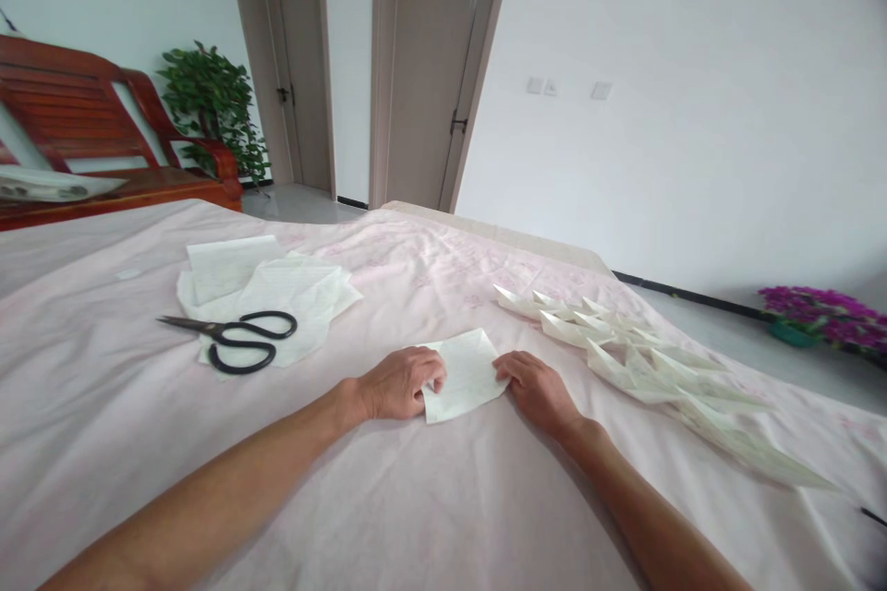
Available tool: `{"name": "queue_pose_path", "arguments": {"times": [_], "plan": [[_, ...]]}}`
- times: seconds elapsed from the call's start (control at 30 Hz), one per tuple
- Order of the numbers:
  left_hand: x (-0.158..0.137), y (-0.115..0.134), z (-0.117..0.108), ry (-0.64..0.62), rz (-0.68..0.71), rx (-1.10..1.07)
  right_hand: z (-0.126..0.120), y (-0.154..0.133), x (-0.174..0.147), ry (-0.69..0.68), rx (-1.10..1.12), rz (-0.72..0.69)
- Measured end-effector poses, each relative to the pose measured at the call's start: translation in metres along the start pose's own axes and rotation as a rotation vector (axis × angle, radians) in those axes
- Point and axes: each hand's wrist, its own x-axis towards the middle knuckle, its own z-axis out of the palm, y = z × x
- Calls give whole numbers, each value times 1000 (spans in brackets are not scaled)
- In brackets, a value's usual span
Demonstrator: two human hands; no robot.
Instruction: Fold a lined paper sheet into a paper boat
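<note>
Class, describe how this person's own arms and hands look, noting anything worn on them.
The left hand and right hand are bare, without gloves. No sleeve, watch or bracelet shows on the left forearm or right forearm. Some fingers are partly hidden.

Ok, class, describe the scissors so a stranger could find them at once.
On the pinkish cloth, look left of the left hand for whitish papers. The scissors lie partly over them, tips pointing left; their black looped handles stand out against pale sheets.

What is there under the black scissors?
Under the scissors lie pale, overlapping sheets; the blade tips extend past them over the cloth. Whatever the sheets cover cannot be seen.
</note>
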Motion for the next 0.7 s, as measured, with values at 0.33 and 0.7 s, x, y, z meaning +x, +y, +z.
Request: {"name": "queue_pose_path", "arguments": {"times": [0.33,0.7], "plan": [[22,10,-10,-170,-161,-239,7,-31,32,28,455,285],[11,17,28,-151,-159,219,65,-41,44,-172,291,72]]}}
